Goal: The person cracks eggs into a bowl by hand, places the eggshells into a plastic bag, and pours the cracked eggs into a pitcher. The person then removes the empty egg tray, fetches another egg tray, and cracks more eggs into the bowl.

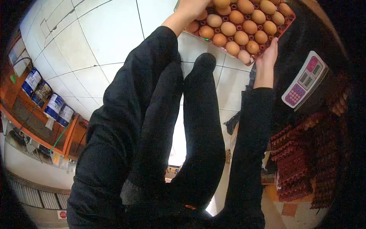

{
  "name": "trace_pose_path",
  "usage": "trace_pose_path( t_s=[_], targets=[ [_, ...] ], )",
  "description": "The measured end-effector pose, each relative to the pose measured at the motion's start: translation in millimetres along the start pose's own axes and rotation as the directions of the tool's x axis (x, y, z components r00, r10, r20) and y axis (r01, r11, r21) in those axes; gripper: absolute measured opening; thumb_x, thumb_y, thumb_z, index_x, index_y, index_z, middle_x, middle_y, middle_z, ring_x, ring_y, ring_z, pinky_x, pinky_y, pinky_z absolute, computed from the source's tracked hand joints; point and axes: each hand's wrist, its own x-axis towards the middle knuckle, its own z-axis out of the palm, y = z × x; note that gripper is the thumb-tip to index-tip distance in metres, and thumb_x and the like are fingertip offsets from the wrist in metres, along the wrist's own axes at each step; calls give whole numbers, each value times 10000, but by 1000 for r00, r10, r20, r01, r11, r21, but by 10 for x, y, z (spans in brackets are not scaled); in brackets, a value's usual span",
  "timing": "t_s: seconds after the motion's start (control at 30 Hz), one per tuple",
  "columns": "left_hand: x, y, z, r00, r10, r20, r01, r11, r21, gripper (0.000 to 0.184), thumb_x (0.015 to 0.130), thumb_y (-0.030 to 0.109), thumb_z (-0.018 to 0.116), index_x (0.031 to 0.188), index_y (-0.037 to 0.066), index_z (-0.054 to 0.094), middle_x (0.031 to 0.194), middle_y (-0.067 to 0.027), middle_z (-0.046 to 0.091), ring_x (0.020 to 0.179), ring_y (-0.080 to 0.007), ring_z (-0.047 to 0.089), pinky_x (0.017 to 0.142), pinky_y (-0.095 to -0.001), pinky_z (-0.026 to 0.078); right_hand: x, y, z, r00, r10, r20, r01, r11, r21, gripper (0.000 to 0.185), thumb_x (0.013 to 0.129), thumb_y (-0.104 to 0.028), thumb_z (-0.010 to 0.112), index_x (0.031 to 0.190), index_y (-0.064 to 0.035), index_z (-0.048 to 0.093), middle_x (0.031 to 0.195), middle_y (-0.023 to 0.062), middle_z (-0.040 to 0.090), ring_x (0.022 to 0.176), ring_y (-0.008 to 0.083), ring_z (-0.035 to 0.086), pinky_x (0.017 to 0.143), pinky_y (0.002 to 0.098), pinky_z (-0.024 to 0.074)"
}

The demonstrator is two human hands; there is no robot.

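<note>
A red egg tray (292, 17) full of brown eggs (241, 37) is held out at the top of the view, its far part cut off by the frame. On its left side my left hand (191, 10) grips the edge, with fingertips partly out of sight. My right hand (268, 57) supports the near right corner, the thumb along the rim and the other fingers hidden underneath. The tray sits tilted across the view, above the floor and beyond my feet.
A digital scale (305, 79) stands on a dark surface at right. Stacked red egg trays (293, 168) lie below it. Several labelled cans (54, 105) line a wooden shelf (23, 110) at left. White floor tiles (106, 30) spread ahead.
</note>
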Motion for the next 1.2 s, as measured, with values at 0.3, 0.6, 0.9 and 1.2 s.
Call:
trace_pose_path(
  t_s=[0.3, 0.6, 0.9, 1.2],
  targets=[
    [-340, 539, -369, 999, 3, -45, -3, 1000, -2, 663, 862, 350, 684, 1343, -18, 414, 1284, -237, 480, 1192, -346, 487, 1011, -419, 394, -647, -479, -70, 998, -50, 36, 51, 998, -44, 503, 1038, -387, 407, 1368, -9, 446, 1337, 116, 526, 1203, 256, 528, 1010, 412, 426],
    [-1488, 1922, -1526, 974, -89, -207, 92, 996, 3, 827, 816, 432, 725, 1413, -1, 352, 1240, -245, 472, 1159, -374, 502, 1000, -449, 406, -2558, -1747, 1, 990, -80, 119, 91, 991, -96, 526, 1038, -391, 417, 1354, 27, 465, 1314, 117, 550, 1179, 216, 535, 1011, 353, 410],
    [-2925, 3278, -3274, 869, -225, -441, 145, 967, -208, 802, 852, 385, 675, 1428, -45, 319, 1278, -229, 447, 1193, -358, 482, 1018, -432, 397, -4758, -2777, 501, 917, -102, 385, 215, 941, -261, 479, 1050, -356, 393, 1281, 47, 509, 1238, 124, 584, 1118, 186, 549, 973, 338, 420],
    [-4734, 3395, -5154, 621, -390, -680, 116, 904, -412, 773, 893, 405, 615, 1456, -22, 299, 1340, -227, 411, 1264, -336, 425, 1071, -437, 335, -6963, -2492, 1472, 747, -73, 661, 418, 824, -382, 485, 1044, -364, 407, 1270, 48, 527, 1207, 111, 600, 1091, 166, 558, 949, 307, 432]
  ],
)
